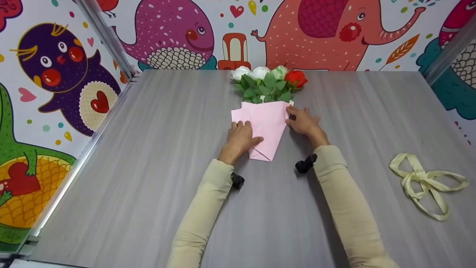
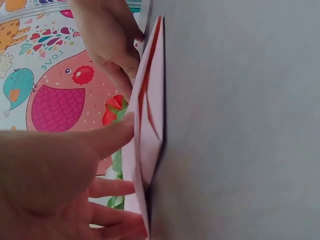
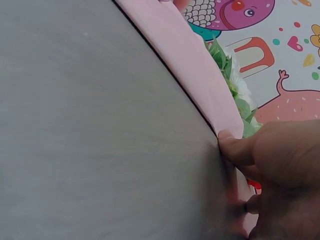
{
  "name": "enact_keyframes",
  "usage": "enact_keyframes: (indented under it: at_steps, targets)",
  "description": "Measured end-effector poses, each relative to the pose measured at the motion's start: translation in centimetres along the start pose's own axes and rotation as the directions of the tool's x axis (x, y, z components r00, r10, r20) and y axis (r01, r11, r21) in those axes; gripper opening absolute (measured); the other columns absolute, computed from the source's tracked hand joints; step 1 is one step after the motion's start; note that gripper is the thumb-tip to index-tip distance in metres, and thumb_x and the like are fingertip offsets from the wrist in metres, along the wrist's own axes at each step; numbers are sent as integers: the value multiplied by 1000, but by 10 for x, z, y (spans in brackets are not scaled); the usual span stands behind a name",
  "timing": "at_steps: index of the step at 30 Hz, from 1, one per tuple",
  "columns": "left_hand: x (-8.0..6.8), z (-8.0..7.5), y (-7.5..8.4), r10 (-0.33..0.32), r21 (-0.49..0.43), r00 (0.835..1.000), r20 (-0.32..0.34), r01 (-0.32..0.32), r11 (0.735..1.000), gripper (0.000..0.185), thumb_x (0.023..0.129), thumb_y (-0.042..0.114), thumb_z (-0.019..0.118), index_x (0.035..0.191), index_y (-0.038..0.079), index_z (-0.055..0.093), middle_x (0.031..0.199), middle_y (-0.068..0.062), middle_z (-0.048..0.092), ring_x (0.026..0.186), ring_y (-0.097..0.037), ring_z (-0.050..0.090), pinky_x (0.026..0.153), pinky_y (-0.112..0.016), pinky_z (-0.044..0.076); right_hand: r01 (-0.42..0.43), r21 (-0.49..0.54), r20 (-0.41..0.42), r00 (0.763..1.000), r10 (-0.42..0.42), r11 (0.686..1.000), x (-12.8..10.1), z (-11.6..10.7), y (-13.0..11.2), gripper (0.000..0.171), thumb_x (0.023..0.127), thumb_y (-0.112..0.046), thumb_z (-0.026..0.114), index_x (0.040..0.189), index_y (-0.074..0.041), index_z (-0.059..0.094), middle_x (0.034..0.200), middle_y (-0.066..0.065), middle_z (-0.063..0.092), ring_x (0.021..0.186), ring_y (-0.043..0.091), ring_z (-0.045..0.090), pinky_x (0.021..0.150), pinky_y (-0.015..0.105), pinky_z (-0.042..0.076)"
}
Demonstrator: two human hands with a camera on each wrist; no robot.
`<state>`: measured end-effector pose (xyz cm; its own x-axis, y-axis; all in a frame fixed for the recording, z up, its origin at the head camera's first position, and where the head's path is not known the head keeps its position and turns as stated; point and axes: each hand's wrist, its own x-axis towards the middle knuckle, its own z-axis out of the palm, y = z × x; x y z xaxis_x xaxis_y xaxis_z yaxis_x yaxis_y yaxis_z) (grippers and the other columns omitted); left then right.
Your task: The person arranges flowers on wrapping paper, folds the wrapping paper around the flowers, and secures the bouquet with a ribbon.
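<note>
A bouquet wrapped in pink paper (image 1: 266, 126) lies at the back middle of the table. Its artificial roses, white and pale green with one red rose (image 1: 296, 78), stick out above green leaves (image 1: 264, 87). My left hand (image 1: 241, 138) rests on the wrapper's left side, its thumb (image 2: 117, 131) and fingers spread and pressing on the paper. On the opposite side, my right hand (image 1: 305, 121) pinches the upper right edge of the paper. In the right wrist view, the right thumb (image 3: 235, 147) presses at that edge; the other fingertips are partly hidden.
A loosely looped pale yellow ribbon (image 1: 420, 178) lies on the right part of the grey table (image 1: 156, 178). Walls with cartoon animals (image 1: 178, 29) stand behind and at the sides, and a metal rail (image 1: 70, 190) runs along the left edge.
</note>
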<state>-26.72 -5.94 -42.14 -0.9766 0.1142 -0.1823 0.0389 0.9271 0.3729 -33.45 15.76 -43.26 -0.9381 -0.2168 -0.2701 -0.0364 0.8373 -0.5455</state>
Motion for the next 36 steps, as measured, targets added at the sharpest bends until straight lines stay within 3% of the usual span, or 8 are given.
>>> enact_keyframes:
  at_steps: [8,12,15,17,20,25,31,36]
  targets:
    - [-5,-3,6,-31,-18,999,44,32,999,72,93,43,69,143,-3,46,138,-24,50,127,-34,46,109,-44,41,38,44,-72,997,-35,998,-5,6,2,58,104,-22,51,157,-11,28,167,11,18,151,54,-2,111,78,-12]
    - [-9,-6,15,-39,-59,993,110,46,997,93,91,43,72,157,-1,24,161,-30,23,148,-41,29,121,-47,31,46,99,-117,993,-35,994,-11,10,0,56,104,-22,51,155,-10,33,166,12,22,153,50,5,111,78,-12]
    - [-11,-7,21,0,-47,989,147,7,999,103,90,45,72,162,10,7,167,-27,-4,155,-45,4,125,-54,17,76,127,-108,992,-62,989,-14,8,-8,56,104,-23,50,155,-8,32,166,13,21,154,41,13,120,68,-3]
    - [-11,-8,25,27,-21,985,172,-23,1000,102,90,47,71,163,20,4,167,-25,-10,154,-46,-4,124,-61,13,102,135,-93,992,-90,986,-17,4,-17,56,104,-21,50,155,-5,32,166,15,20,154,37,18,124,59,9]
    - [-9,-8,29,50,23,979,199,-55,998,98,92,50,68,163,29,3,167,-24,-12,154,-48,-5,120,-68,13,139,133,-74,989,-130,981,-25,0,-28,55,104,-18,52,153,-2,36,166,17,20,153,35,25,123,48,23]
    - [-6,-10,39,27,86,977,213,-46,995,95,92,54,65,162,33,4,168,-21,-12,155,-46,-5,118,-72,13,190,42,-23,982,-189,981,-41,-3,-36,50,103,-16,54,151,-4,43,164,17,25,150,40,30,121,54,26]
    - [-3,-5,47,10,93,973,231,-32,995,99,91,56,65,162,31,1,168,-20,-11,155,-47,-2,114,-75,19,216,-132,45,976,-212,967,-70,-9,-30,48,103,-21,55,149,-8,48,162,19,30,149,55,16,117,72,11]
    - [1,-1,43,-34,99,965,259,8,995,101,90,58,66,162,33,0,169,-18,-10,156,-44,0,113,-75,21,225,-245,10,973,-230,943,-96,-20,-11,49,102,-21,57,148,-5,49,159,21,37,149,51,24,117,70,16]
